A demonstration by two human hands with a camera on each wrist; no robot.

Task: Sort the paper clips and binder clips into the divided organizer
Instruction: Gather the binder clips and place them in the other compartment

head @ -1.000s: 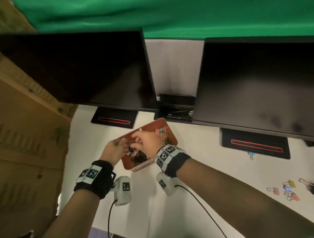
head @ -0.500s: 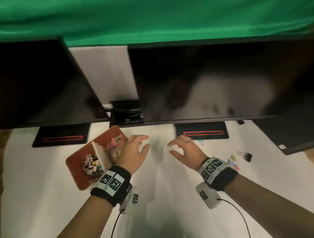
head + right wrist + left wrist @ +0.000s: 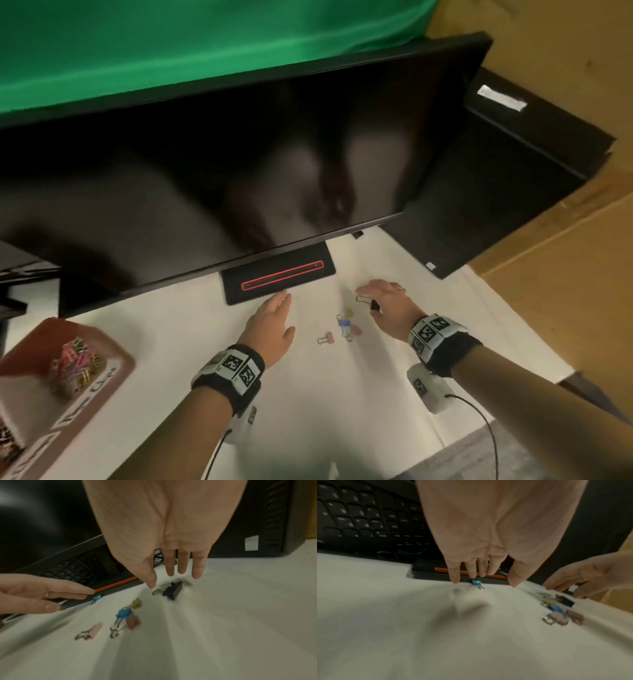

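Observation:
The brown divided organizer (image 3: 114,365) sits at the far left with a heap of coloured paper clips (image 3: 75,363) in one compartment. Loose binder clips lie on the white table: a black one (image 3: 374,305), yellow (image 3: 348,312), blue (image 3: 343,322) and two pink (image 3: 326,339). My right hand (image 3: 370,296) hovers over the black clip (image 3: 173,589) with fingers spread and holds nothing. My left hand (image 3: 287,311) is flat and open, just above a small light-blue clip (image 3: 476,583) by the monitor base.
A large dark monitor fills the back, its base (image 3: 277,281) marked with a red line. A black keyboard (image 3: 359,517) lies under the monitor. A black computer tower (image 3: 513,171) stands at the back right, with cardboard (image 3: 565,291) beyond the table's right edge.
Both hands have left the organizer and moved right to the loose binder clips. The head view swung right, so the organizer now sits at the far left.

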